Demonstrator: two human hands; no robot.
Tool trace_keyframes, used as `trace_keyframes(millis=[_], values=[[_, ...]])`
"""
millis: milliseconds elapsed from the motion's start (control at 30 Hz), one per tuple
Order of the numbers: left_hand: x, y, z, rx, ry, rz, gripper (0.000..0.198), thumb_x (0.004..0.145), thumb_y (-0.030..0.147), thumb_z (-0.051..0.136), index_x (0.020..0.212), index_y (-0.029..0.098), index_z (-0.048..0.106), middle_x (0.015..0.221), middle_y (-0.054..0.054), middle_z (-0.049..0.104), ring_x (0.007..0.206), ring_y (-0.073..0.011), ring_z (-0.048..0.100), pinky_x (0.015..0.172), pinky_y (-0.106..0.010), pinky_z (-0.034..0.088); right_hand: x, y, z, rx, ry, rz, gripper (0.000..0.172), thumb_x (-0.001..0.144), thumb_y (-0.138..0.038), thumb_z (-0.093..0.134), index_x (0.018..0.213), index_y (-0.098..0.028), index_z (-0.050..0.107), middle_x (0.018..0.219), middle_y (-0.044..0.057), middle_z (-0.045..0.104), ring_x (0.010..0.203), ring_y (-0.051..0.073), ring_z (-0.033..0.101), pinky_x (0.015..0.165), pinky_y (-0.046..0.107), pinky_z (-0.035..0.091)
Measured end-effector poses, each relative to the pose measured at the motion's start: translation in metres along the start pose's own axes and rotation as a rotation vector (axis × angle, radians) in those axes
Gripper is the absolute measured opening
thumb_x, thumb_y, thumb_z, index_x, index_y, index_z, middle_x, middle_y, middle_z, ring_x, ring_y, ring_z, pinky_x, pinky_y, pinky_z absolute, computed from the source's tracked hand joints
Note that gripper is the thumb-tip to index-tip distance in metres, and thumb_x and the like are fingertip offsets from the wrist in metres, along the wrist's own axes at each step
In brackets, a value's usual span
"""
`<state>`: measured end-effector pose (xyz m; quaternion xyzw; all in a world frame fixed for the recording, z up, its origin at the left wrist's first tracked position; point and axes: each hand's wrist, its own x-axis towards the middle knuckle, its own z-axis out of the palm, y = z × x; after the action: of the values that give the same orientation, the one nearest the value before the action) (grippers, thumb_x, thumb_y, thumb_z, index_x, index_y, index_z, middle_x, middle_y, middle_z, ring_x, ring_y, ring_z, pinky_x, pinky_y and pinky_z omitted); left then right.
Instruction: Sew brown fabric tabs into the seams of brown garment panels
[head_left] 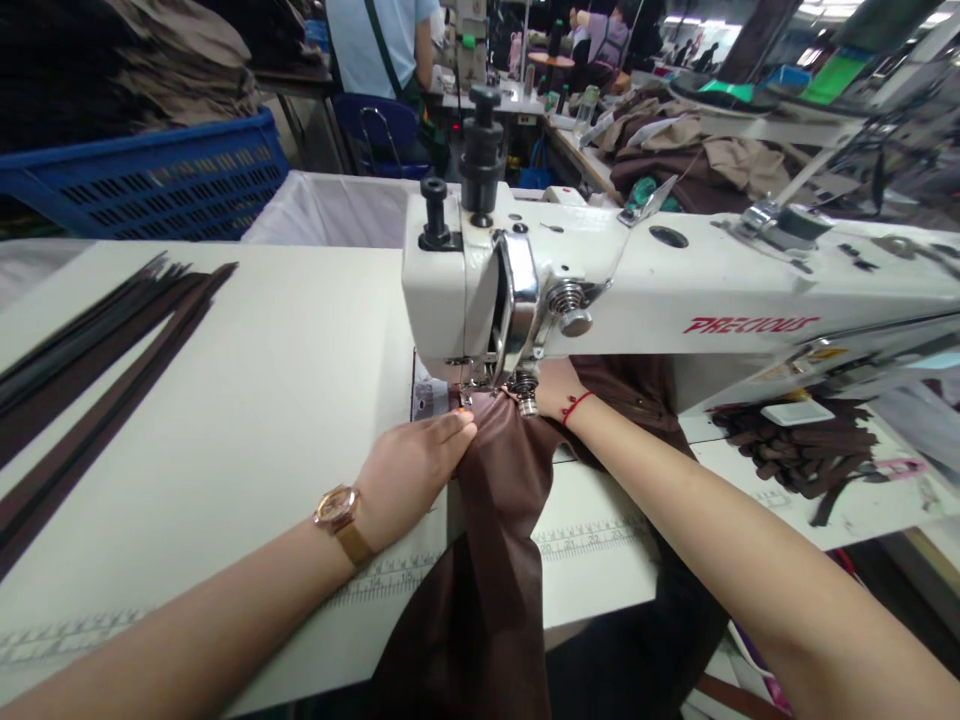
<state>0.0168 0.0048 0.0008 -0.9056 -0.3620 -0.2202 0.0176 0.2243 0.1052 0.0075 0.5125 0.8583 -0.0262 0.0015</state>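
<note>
A strip of brown fabric (501, 520) runs from the table's front edge up under the needle of a white sewing machine (675, 290). My left hand (416, 465), with a gold watch on its wrist, lies on the fabric's left edge just before the presser foot (469, 385); its fingers are pressed together and flat on the cloth. My right hand (556, 388), a red string round its wrist, reaches under the machine arm onto the fabric behind the needle. Its fingers are hidden by the machine.
Long dark zipper strips (90, 370) lie across the table's left side. A pile of small brown pieces (802, 450) sits at the right under the machine arm. A blue crate (150, 180) stands behind the table. Other people work at stations farther back.
</note>
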Motion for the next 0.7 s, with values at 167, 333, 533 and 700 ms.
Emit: trace_keyframes(millis=[167,333,533,700], values=[[-0.056,0.033,-0.032,-0.183,-0.142,-0.296,0.041,0.091,0.025,0.046,0.13,0.015,0.048,0.143,-0.011,0.047,0.129,-0.0225,0.048,0.106,-0.038,0.046,-0.029,-0.006,-0.013,0.041,0.047,-0.189,0.027,0.088,-0.025,0.047,0.084,-0.014,0.071,0.087,0.011,0.07,0.087,0.023,0.061,0.086,0.037,0.042],[-0.128,0.07,-0.051,-0.19,-0.181,-0.24,0.051,0.081,0.039,0.063,0.128,0.025,0.051,0.139,-0.009,0.051,0.125,-0.03,0.05,0.108,-0.047,0.042,-0.082,-0.021,-0.027,0.22,0.101,-0.606,0.037,0.084,-0.022,0.049,0.117,-0.017,0.063,0.129,0.008,0.059,0.118,0.021,0.051,0.106,0.041,0.031],[-0.138,0.064,-0.062,-0.465,-0.176,-0.614,0.037,0.096,0.026,0.038,0.132,0.029,0.048,0.106,-0.002,0.072,0.094,-0.0226,0.069,0.074,-0.031,0.061,-0.114,-0.034,-0.034,0.208,-0.011,-0.669,0.045,0.083,-0.022,0.051,0.127,-0.012,0.056,0.131,0.012,0.056,0.118,0.023,0.052,0.099,0.038,0.041],[-0.087,-0.007,-0.079,-0.289,-0.471,-0.408,0.026,0.097,0.025,0.037,0.097,0.023,0.062,0.088,-0.001,0.07,0.078,-0.0162,0.068,0.071,-0.023,0.055,-0.118,-0.042,-0.04,0.13,-0.022,-0.632,0.043,0.085,-0.032,0.056,0.122,-0.012,0.056,0.123,0.015,0.059,0.11,0.025,0.055,0.088,0.037,0.049]])
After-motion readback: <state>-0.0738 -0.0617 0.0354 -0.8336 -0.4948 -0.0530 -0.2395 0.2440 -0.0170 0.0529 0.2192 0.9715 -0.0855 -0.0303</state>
